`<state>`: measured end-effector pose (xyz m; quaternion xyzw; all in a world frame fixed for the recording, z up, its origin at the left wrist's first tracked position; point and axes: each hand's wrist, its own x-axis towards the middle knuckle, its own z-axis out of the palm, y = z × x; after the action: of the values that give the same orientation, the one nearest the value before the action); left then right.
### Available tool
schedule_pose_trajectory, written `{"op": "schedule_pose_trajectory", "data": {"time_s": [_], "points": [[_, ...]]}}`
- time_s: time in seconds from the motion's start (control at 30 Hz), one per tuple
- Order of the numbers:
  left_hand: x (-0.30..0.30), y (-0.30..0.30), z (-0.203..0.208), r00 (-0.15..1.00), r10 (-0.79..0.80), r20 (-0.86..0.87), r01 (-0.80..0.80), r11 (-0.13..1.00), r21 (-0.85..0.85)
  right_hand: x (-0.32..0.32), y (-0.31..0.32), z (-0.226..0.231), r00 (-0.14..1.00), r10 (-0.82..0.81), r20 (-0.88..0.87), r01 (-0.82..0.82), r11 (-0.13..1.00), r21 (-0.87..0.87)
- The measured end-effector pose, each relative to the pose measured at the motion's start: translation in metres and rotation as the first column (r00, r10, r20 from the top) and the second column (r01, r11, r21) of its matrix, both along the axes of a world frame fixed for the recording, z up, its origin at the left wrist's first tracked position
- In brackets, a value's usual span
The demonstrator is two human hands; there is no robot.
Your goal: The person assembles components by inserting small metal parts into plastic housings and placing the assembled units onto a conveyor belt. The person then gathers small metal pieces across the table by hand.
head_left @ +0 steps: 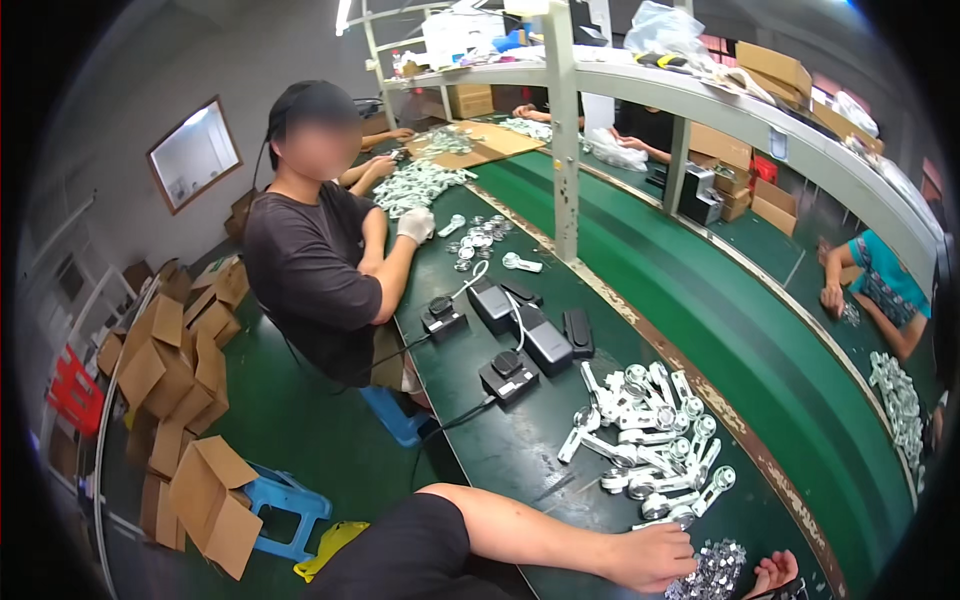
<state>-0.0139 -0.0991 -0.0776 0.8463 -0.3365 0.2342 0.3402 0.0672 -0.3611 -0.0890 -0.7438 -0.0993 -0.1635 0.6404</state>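
Note:
My left hand (652, 558) reaches in from the lower edge, its fingers closed and pointing down at the rim of a heap of small shiny metal pieces (712, 572). Whatever those fingers grip is hidden. On the other side of the heap, my right hand (774, 574) is partly cut off by the lower edge. Its fingers are loosely curled and apart, with nothing visible in them. Just beyond both hands lies a pile of white handheld parts (650, 436), each with a round head and a short handle.
Black power banks (545, 342) and small black boxes with cables (508, 376) lie farther along the green table (450, 400). A co-worker (315, 220) sits at the left by more white parts (420, 186). A green conveyor belt (690, 310) and a shelf post (565, 140) border the right side.

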Motion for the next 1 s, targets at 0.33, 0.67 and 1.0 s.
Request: {"op": "schedule_pose_trajectory", "data": {"time_s": [0.33, 0.67, 1.0], "points": [[0.005, 0.002, -0.004, 0.999, -0.024, 0.024, 0.024, 1.000, -0.009, 0.002, 0.005, 0.004, 0.999, -0.015, -0.041, 0.015, 1.000, -0.016], [-0.001, -0.007, -0.010, 0.985, -0.056, -0.165, 0.036, 0.992, -0.124, 0.007, -0.012, -0.015, 0.999, 0.041, -0.031, -0.038, 0.996, 0.084], [0.002, 0.001, -0.009, 0.966, -0.145, -0.215, 0.109, 0.979, -0.171, 0.010, -0.003, -0.019, 0.995, 0.063, -0.082, -0.051, 0.988, 0.147]]}}
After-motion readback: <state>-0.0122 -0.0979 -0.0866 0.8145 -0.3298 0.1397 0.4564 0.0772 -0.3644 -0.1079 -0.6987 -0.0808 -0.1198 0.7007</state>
